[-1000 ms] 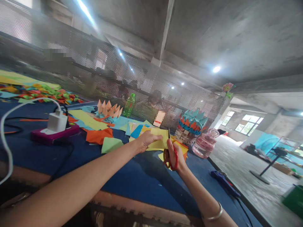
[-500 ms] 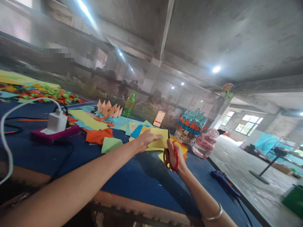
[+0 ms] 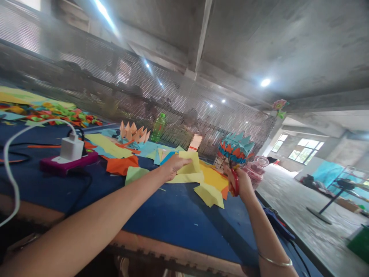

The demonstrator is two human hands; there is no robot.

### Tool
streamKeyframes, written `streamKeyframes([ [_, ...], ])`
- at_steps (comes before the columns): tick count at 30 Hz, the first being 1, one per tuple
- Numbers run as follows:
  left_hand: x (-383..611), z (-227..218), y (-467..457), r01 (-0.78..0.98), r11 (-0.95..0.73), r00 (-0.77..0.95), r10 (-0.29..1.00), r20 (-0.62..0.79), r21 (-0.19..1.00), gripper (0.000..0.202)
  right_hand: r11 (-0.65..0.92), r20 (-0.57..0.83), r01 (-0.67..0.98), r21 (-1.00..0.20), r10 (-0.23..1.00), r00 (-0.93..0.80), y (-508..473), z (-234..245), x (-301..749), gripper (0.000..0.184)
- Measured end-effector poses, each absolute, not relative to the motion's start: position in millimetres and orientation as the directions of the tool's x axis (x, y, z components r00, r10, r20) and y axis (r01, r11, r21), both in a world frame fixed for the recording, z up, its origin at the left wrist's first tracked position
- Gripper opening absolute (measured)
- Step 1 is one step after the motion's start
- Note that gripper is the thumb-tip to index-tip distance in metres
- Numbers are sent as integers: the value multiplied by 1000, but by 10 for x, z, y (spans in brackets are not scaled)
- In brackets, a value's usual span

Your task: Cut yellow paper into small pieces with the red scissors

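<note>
Between thumb and fingers, my left hand [image 3: 173,166] pinches a piece of pale yellow paper [image 3: 191,163] above the table. Off to the right, my right hand [image 3: 242,182] grips red-handled scissors [image 3: 235,184], their blades pointing up in front of the paper craft basket. The scissors are apart from the yellow paper. Yellow-green cut paper [image 3: 211,195] lies on the table between my hands, beside orange-yellow sheets [image 3: 215,175]. A light green sheet [image 3: 136,174] and a crumpled orange sheet [image 3: 122,164] lie left of my left hand.
A purple power strip [image 3: 67,163] with a white charger stands left. Behind are a peach paper craft [image 3: 135,132], green bottle [image 3: 158,127], phone [image 3: 195,142] and blue-orange paper basket [image 3: 236,146]. A pink jar [image 3: 255,173] and blue tool [image 3: 279,223] sit near the right edge.
My right hand has moved right with the scissors, away from the yellow paper. My left hand still holds the paper, now bent over. The cut paper on the table is more exposed.
</note>
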State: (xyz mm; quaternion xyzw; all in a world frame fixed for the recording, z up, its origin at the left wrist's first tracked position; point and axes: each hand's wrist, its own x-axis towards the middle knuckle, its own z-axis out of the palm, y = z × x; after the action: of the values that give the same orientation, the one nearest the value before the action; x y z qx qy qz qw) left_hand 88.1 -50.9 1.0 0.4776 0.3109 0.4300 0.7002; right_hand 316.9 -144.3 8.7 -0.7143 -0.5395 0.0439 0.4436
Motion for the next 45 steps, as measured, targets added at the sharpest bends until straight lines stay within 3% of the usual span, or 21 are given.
streamKeyframes([
  [2,884,-6,-480,-307,165,413,910,-25,937,20,-341,374,875,-343,805,460,-1406,1,3452,31],
  [4,887,-22,-446,-305,168,392,919,-37,937,15,-489,239,866,-105,833,500,-1396,-90,3651,27],
  [7,888,-41,-408,-267,175,365,928,-69,948,8,-519,100,855,12,851,515,-1424,-167,3759,24],
  [9,887,-55,-396,-238,171,356,931,-78,956,5,-509,122,860,18,855,504,-1430,-174,3720,24],
  [12,885,-86,-390,-214,135,368,929,-48,967,9,-382,329,921,-71,863,383,-1352,-181,3553,30],
  [14,887,-109,-395,-196,128,393,919,-41,972,14,-170,431,958,-233,865,258,-1246,-215,3405,35],
  [17,897,-134,-427,-190,126,429,903,-33,974,16,36,463,908,-416,869,178,-1099,-292,3165,44],
  [20,910,-142,-488,-180,72,436,900,14,981,21,187,373,707,-682,921,116,-1055,-339,2928,58],
  [22,919,-148,-528,-140,29,438,898,35,990,27,226,329,604,-764,942,64,-1072,-347,2795,55],
  [25,941,-178,-545,-90,-22,436,898,59,996,30,255,363,573,-779,928,81,-1093,-352,2684,46],
  [28,977,-239,-485,-72,-15,388,921,42,997,21,262,381,535,-803,916,123,-1076,-352,2705,46],
  [36,970,-282,-340,-98,-5,323,946,36,995,17,138,270,467,-873,936,227,-1163,-253,2856,53],
  [42,986,-317,-398,-177,-2,426,901,79,984,24,246,345,466,-850,929,138,-1103,-323,2787,49],
  [45,993,-345,-323,-160,-22,367,927,80,987,21,228,361,510,-829,916,178,-1059,-346,2956,44],
])
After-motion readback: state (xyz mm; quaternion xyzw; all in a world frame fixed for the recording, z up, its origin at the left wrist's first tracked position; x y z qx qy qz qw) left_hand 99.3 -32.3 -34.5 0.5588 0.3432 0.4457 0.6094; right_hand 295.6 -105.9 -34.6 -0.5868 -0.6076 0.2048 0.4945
